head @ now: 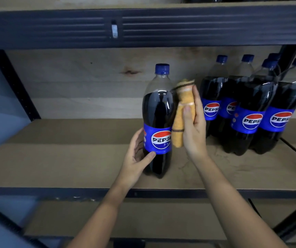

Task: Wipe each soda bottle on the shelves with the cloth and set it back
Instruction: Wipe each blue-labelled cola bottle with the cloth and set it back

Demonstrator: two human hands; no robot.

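Note:
A Pepsi bottle [158, 111] with dark cola, a blue cap and a blue label stands upright on the middle shelf [72, 158]. My left hand [136, 156] grips its lower part, thumb on the label's bottom edge. My right hand [194, 122] holds a folded orange cloth [181, 113] with dark stripes against the bottle's right side. Several more Pepsi bottles [251, 108] stand grouped at the right of the same shelf.
A dark metal beam [143, 27] of the upper shelf runs overhead. A slanted dark upright [16, 86] stands at the left. The shelf's front rail [54, 192] lies below my arms, with a lower shelf [143, 221] beneath it.

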